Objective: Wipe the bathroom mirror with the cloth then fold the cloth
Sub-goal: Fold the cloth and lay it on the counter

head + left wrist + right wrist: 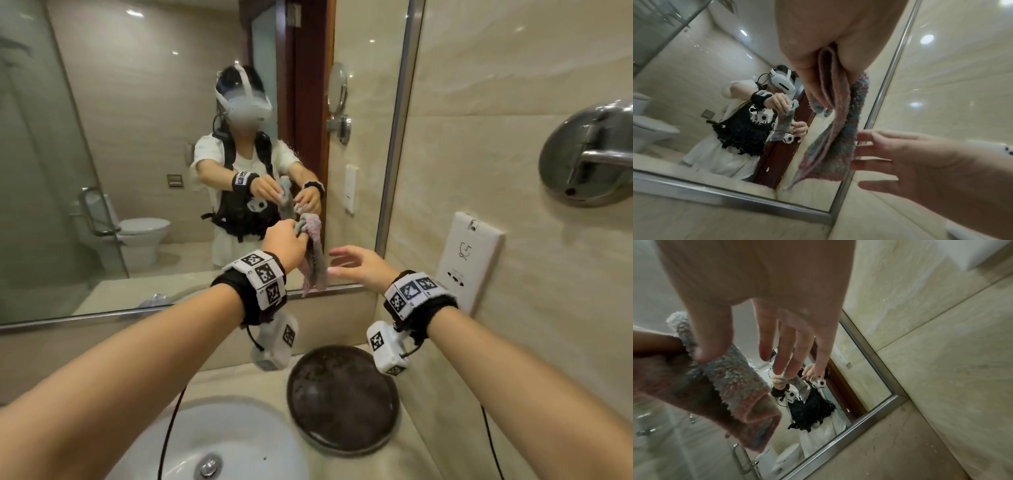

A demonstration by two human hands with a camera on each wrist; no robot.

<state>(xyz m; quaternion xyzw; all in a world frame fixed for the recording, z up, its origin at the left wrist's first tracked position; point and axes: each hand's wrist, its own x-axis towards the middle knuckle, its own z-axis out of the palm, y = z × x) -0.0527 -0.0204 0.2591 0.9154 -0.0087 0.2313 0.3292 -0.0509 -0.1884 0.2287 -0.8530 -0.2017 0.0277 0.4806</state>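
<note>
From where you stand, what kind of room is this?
Most likely a bathroom, perhaps a hotel's: a wall mirror reflecting a toilet, and a washbasin set in the counter below.

Pink-and-blue mottled cloth [313, 257], white sink [246, 442]

One cloth [313, 253] — a pink-and-blue one, hanging from the left hand [284, 241], just left of the right hand [359, 265]. Two hands in all, each with one marker-covered wristband. One mirror [137, 154], in front of both hands. One white basin [212, 442] below the left forearm and one dark round tray [342, 397] below and between the wrists. One white wall socket plate [471, 257] — just right of the right hand. One chrome wall fitting [589, 154] up to the right.
</note>
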